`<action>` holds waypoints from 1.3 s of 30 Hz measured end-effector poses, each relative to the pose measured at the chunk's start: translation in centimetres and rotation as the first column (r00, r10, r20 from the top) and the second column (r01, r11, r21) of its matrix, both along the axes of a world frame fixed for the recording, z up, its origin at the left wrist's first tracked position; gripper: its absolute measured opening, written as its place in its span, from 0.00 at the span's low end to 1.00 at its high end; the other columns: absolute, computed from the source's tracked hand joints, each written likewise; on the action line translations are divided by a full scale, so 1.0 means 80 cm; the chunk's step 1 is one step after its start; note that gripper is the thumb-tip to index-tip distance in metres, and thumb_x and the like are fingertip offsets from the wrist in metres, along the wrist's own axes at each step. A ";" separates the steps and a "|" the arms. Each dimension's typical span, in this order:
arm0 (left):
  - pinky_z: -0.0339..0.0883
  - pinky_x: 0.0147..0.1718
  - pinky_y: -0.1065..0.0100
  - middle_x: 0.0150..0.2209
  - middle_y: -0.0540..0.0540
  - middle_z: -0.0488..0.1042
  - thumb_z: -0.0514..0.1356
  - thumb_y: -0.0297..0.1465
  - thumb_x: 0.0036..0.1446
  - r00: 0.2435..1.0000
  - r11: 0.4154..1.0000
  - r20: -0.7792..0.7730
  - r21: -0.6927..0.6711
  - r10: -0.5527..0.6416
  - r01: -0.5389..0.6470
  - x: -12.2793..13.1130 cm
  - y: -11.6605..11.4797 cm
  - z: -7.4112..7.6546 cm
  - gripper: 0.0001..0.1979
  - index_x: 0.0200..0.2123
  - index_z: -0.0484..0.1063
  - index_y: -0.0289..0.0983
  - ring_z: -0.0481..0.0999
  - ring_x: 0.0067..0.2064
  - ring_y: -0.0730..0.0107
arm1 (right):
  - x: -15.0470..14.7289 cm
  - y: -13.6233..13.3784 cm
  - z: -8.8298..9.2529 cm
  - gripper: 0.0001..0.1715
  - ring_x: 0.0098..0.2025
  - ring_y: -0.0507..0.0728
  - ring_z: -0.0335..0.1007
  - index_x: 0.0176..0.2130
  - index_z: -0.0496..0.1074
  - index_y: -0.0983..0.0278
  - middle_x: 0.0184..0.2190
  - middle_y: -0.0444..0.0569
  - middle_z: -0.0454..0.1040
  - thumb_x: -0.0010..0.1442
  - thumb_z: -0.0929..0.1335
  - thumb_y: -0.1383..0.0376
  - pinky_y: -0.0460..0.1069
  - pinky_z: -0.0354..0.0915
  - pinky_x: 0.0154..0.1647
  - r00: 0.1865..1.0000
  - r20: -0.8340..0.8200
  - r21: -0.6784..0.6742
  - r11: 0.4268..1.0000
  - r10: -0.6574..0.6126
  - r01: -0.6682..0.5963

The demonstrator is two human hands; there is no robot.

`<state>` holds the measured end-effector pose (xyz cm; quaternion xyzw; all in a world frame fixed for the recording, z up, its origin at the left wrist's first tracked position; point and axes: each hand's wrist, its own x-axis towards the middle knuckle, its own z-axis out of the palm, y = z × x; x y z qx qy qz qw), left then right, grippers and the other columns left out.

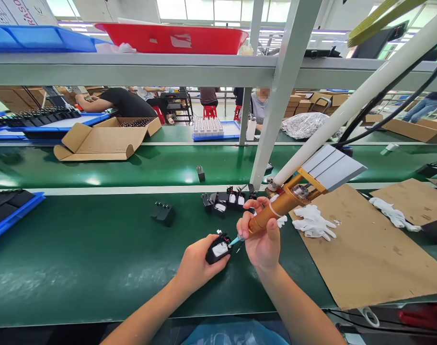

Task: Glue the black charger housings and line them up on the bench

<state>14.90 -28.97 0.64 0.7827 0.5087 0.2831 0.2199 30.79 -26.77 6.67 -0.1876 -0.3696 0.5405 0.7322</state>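
Note:
My left hand (pixel 194 264) is closed around a small black plastic housing (pixel 214 255) with a white part inside, low over the green bench. In my right hand (pixel 264 245) is a gold-coloured glue dispenser (pixel 276 209), tilted, with the fingers wrapped round its lower barrel. Its pale blue nozzle (pixel 235 240) points down-left, with the tip at the right side of the housing; whether it touches, I cannot tell. Beyond the hands lies a cluster of similar black housings (pixel 220 207), some with white inside. Another black piece with prongs (pixel 163 213) rests to the left.
White gloves (pixel 314 221) lie on a cardboard sheet (pixel 369 249) at the right. A grey post (pixel 276 105) and a white pole (pixel 351 96) slant past the dispenser. At far left is a blue tray (pixel 15 220) of black parts; an open carton (pixel 99 141) sits behind.

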 end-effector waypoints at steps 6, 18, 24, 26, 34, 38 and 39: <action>0.69 0.33 0.67 0.36 0.47 0.78 0.61 0.39 0.53 0.998 0.998 -0.015 0.010 0.060 -0.060 0.005 0.001 -0.014 0.19 0.47 0.67 0.40 0.77 0.34 0.64 | -0.007 -0.002 0.004 0.20 0.19 0.47 0.58 0.45 0.64 0.55 0.38 0.44 0.67 0.57 0.64 0.48 0.49 0.57 0.22 1.000 0.006 -0.011 1.000 -0.016 0.016; 0.69 0.34 0.70 0.39 0.48 0.77 0.63 0.35 0.53 0.969 1.000 0.248 -0.005 -0.016 0.018 0.032 0.001 -0.008 0.17 0.46 0.68 0.39 0.76 0.37 0.68 | -0.016 -0.004 0.006 0.16 0.20 0.47 0.59 0.41 0.65 0.55 0.38 0.43 0.66 0.58 0.63 0.49 0.49 0.57 0.23 0.998 -0.037 0.023 0.999 0.049 -0.048; 0.68 0.34 0.70 0.38 0.48 0.77 0.62 0.37 0.53 0.976 0.999 0.216 -0.022 -0.024 0.029 0.029 0.002 -0.010 0.17 0.46 0.68 0.38 0.76 0.35 0.68 | -0.014 -0.004 0.006 0.19 0.20 0.47 0.58 0.42 0.65 0.55 0.38 0.44 0.65 0.57 0.63 0.47 0.49 0.56 0.22 0.999 -0.028 0.018 0.999 0.041 -0.041; 0.68 0.35 0.69 0.38 0.48 0.77 0.62 0.38 0.54 0.987 0.999 0.160 -0.028 -0.025 0.030 0.027 0.004 -0.011 0.18 0.47 0.69 0.39 0.76 0.35 0.67 | -0.014 -0.003 0.007 0.22 0.19 0.48 0.57 0.44 0.64 0.54 0.38 0.45 0.65 0.56 0.62 0.45 0.49 0.56 0.22 1.000 -0.017 0.005 1.000 0.022 -0.022; 0.70 0.42 0.62 0.40 0.45 0.75 0.64 0.39 0.51 0.999 0.995 -0.035 -0.095 0.020 -0.023 -0.012 0.026 -0.033 0.21 0.49 0.71 0.42 0.76 0.41 0.61 | -0.003 0.003 0.005 0.22 0.19 0.48 0.58 0.44 0.64 0.53 0.39 0.44 0.65 0.58 0.58 0.44 0.50 0.57 0.22 1.000 -0.004 -0.006 1.000 -0.014 0.014; 0.67 0.49 0.60 0.47 0.44 0.74 0.65 0.41 0.50 0.998 0.981 0.008 -0.183 -0.068 0.068 -0.045 0.036 -0.025 0.26 0.53 0.69 0.43 0.73 0.48 0.59 | 0.006 0.010 0.004 0.23 0.18 0.48 0.57 0.46 0.63 0.53 0.37 0.44 0.65 0.57 0.59 0.44 0.50 0.56 0.21 0.999 0.028 -0.036 0.998 -0.044 0.045; 0.67 0.49 0.60 0.49 0.44 0.74 0.64 0.42 0.51 0.997 0.977 0.008 -0.200 -0.079 0.079 -0.053 0.042 -0.018 0.26 0.53 0.69 0.43 0.73 0.50 0.58 | 0.008 0.011 0.004 0.23 0.18 0.48 0.57 0.46 0.63 0.53 0.37 0.44 0.66 0.57 0.59 0.44 0.50 0.56 0.21 0.999 0.025 -0.035 0.998 -0.048 0.048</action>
